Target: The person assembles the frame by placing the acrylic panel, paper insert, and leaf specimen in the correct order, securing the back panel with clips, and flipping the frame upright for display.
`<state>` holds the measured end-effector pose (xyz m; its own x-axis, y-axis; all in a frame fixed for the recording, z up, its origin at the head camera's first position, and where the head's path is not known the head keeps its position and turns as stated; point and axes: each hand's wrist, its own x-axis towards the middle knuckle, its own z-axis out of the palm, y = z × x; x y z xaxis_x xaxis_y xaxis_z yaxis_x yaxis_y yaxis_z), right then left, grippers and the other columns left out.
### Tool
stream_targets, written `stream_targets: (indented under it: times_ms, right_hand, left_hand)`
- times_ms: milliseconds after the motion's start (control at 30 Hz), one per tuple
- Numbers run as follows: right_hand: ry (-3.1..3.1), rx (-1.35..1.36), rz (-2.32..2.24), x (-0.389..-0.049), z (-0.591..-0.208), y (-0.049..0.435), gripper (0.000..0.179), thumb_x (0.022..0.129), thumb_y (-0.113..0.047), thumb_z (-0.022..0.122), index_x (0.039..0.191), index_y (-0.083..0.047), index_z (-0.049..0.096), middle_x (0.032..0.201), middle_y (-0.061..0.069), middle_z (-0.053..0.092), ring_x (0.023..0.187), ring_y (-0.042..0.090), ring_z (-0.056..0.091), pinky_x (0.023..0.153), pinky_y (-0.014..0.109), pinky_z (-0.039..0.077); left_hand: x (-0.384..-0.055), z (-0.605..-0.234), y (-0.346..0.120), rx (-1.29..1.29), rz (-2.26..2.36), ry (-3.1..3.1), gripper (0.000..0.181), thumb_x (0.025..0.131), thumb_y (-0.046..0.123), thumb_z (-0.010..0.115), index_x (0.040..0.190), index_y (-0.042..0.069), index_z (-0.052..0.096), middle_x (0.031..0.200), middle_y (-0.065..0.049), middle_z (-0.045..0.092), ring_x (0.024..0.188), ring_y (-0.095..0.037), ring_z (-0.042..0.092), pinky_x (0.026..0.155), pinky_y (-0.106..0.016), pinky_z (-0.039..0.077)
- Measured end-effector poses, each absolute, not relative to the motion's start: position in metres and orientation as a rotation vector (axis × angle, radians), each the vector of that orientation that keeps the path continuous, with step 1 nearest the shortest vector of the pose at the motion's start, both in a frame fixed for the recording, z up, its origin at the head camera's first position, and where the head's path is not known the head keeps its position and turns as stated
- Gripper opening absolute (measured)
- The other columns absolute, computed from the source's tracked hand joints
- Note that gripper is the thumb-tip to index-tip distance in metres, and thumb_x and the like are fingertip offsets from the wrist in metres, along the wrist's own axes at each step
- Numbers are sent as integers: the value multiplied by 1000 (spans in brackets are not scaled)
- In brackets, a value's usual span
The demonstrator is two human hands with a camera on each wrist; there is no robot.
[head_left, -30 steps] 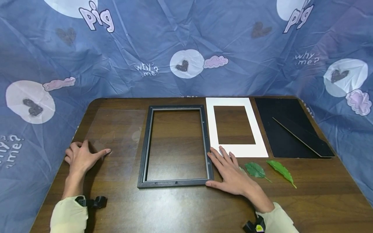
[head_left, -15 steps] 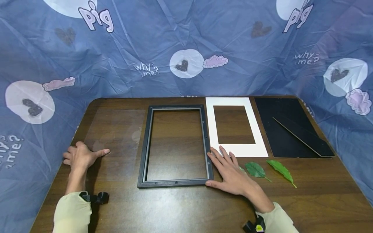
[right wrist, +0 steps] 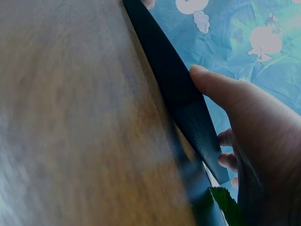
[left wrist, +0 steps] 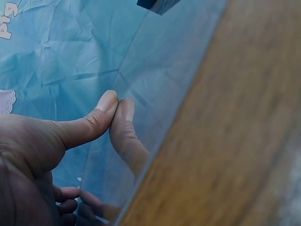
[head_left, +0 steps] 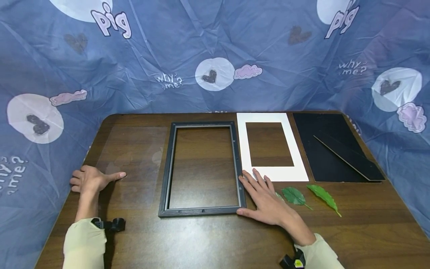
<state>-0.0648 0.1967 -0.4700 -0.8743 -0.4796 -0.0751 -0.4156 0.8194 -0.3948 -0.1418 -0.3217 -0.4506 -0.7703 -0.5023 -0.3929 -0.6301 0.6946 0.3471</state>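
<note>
A clear, see-through sheet (head_left: 137,149) lies flat on the left of the wooden table. My left hand (head_left: 90,181) is spread at its left edge, thumb laid over the sheet. In the left wrist view the thumb tip (left wrist: 108,101) touches the glossy surface, which mirrors it. To the right of the sheet lies a dark picture frame (head_left: 201,212). My right hand (head_left: 268,203) rests at the frame's lower right corner, fingers extended along the side and thumb at the bottom corner. The right wrist view shows that thumb (right wrist: 214,84) against the frame's dark side.
A white mat board (head_left: 275,174) with a rectangular opening lies right of the frame. Beyond it is a black backing board (head_left: 322,127) with a stand leg (head_left: 352,160). Green leaves (head_left: 295,195) lie near my right hand. A blue printed cloth (head_left: 215,37) hangs behind the table.
My left hand's fingers have shifted slightly left and turned outward along the sheet's edge, the thumb staying almost in place. My right hand and the frame have not moved.
</note>
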Motion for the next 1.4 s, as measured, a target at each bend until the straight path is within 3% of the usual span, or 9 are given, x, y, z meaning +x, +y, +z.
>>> stream_targets:
  times_ms: [233, 500, 833, 900, 967, 1100, 1200, 1267, 1400]
  right_hand:
    - [2826, -701, -556, -65, -470, 197, 97, 88, -75, 53, 161, -20, 22, 171, 2, 13, 159, 33, 2, 121, 67, 10]
    - [2826, -697, -552, -65, -470, 198, 97, 87, -75, 53, 161, -20, 21, 171, 2, 14, 159, 33, 3, 121, 67, 11]
    - [2823, -714, -549, -66, -472, 198, 97, 88, -75, 52, 161, -20, 21, 171, 3, 14, 159, 33, 5, 121, 67, 12]
    - [2823, -713, -548, -67, -472, 198, 97, 88, -75, 52, 161, -20, 21, 171, 3, 14, 159, 33, 5, 121, 67, 12]
    - [2825, -712, -546, -67, -472, 198, 97, 88, -75, 52, 161, -20, 21, 171, 3, 15, 159, 33, 5, 121, 67, 12]
    - [2823, -714, -551, -67, -472, 199, 96, 88, -74, 53, 161, -20, 22, 171, 4, 15, 159, 33, 5, 122, 67, 12]
    - [2823, -714, -552, -67, -471, 199, 96, 88, -74, 53, 161, -20, 22, 171, 4, 15, 159, 34, 5, 122, 67, 12]
    - [2824, -712, -548, -67, -471, 199, 97, 88, -75, 53, 161, -20, 22, 171, 3, 14, 159, 33, 5, 122, 67, 12]
    - [2826, -704, -538, -67, -471, 199, 97, 87, -76, 51, 161, -21, 21, 171, 3, 14, 159, 33, 4, 122, 67, 12]
  left_hand:
    - [-138, -450, -325, -911, 741, 2664, 140, 72, 55, 84, 146, -25, -3, 149, -52, 7, 137, -67, 13, 112, -73, 16]
    - [-135, -451, -330, -907, 819, 2686, 130, 74, 51, 84, 150, -18, 5, 150, -48, 24, 137, -62, 30, 114, -66, 29]
    - [-126, -446, -337, -882, 1060, 2709, 77, 90, 23, 74, 146, -14, 35, 147, -39, 39, 132, -54, 41, 106, -62, 39]
    - [-123, -445, -341, -887, 1143, 2681, 65, 95, 19, 66, 145, -13, 38, 132, -33, 54, 117, -45, 53, 95, -56, 46]
    - [-120, -445, -346, -885, 1226, 2668, 52, 100, 15, 57, 141, -14, 43, 101, -12, 68, 92, -27, 62, 80, -42, 51]
    - [-115, -445, -353, -867, 1387, 2634, 39, 104, 10, 46, 135, -15, 49, 60, 25, 50, 56, 2, 52, 54, -22, 47]
    - [-113, -444, -354, -846, 1502, 2580, 38, 106, 8, 41, 136, -15, 47, 59, 24, 52, 54, 4, 54, 52, -20, 49]
    - [-112, -445, -356, -838, 1596, 2523, 30, 106, 6, 41, 130, -6, 54, 60, 22, 55, 55, 3, 55, 52, -19, 50]
    - [-109, -445, -361, -829, 1883, 2347, 33, 104, 3, 44, 88, 22, 66, 60, 16, 60, 53, 1, 57, 49, -18, 49]
